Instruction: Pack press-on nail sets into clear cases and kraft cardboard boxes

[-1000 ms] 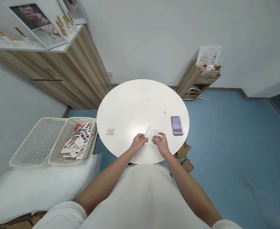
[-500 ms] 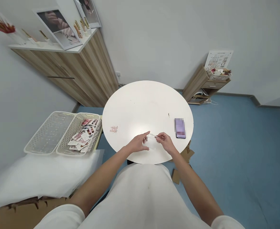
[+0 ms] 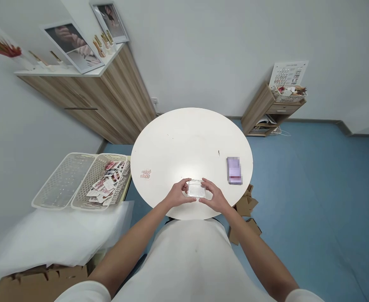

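A small clear plastic case (image 3: pixel 196 188) lies closed and flat near the front edge of the round white table (image 3: pixel 190 142). My left hand (image 3: pixel 180 193) grips its left end and my right hand (image 3: pixel 214 197) grips its right end, fingers curled over the edges. A small sheet of pink press-on nails (image 3: pixel 145 174) lies on the table to the left, apart from both hands.
A phone (image 3: pixel 234 170) lies on the table's right side. Two white mesh baskets (image 3: pixel 65 179) stand on a surface to the left; the nearer one holds several nail cards (image 3: pixel 106 181). A wooden cabinet stands at back left, a small wooden shelf (image 3: pixel 260 110) at back right, cardboard scraps on the blue floor.
The clear case was held open and tilted between my fingertips; now it lies closed and flat with both hands gripping its ends. The hands came slightly nearer to the table edge.
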Action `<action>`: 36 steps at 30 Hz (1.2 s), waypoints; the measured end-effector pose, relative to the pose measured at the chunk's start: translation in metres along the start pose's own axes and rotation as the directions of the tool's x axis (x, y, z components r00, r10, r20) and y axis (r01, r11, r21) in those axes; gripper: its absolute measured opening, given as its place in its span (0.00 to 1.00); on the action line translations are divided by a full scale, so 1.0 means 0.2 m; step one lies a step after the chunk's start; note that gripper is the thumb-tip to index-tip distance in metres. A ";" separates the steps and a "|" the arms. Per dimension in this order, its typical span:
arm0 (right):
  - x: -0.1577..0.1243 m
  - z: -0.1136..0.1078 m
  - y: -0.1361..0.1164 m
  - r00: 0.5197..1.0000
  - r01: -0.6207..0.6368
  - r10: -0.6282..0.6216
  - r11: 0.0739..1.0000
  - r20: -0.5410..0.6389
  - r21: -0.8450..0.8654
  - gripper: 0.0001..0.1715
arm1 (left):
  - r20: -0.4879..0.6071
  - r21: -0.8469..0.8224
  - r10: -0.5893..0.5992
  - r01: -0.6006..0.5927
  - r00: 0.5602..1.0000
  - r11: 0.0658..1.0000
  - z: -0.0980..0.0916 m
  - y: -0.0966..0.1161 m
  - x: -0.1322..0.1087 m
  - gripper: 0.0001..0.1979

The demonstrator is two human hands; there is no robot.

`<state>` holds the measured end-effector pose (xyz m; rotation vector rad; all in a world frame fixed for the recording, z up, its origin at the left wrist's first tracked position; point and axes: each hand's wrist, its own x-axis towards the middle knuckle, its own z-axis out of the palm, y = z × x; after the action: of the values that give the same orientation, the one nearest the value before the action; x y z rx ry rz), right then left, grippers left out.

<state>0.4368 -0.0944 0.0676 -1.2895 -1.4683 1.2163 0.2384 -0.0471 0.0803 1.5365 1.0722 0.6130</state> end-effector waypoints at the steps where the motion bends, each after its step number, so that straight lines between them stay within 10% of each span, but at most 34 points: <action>1: -0.01 -0.01 0.01 1.000 -0.001 0.001 1.000 -0.009 -0.004 0.35 | 0.008 -0.013 -0.009 0.009 1.000 1.000 0.02 0.00 0.00 0.34; 11: 0.04 -0.10 0.04 0.994 0.106 -0.109 0.987 -0.021 -0.118 0.31 | 0.013 -0.261 -0.116 0.116 0.993 0.959 0.13 -0.01 0.02 0.38; 36: 0.10 -0.12 0.08 0.995 0.103 -0.103 0.995 -0.005 -0.004 0.27 | 0.036 -0.285 -0.121 0.126 0.992 0.950 0.18 -0.01 0.00 0.38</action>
<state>0.4594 -0.0713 0.0566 -1.2034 -1.5145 1.1426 0.2677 -0.0646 0.0692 1.2117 1.0083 0.6366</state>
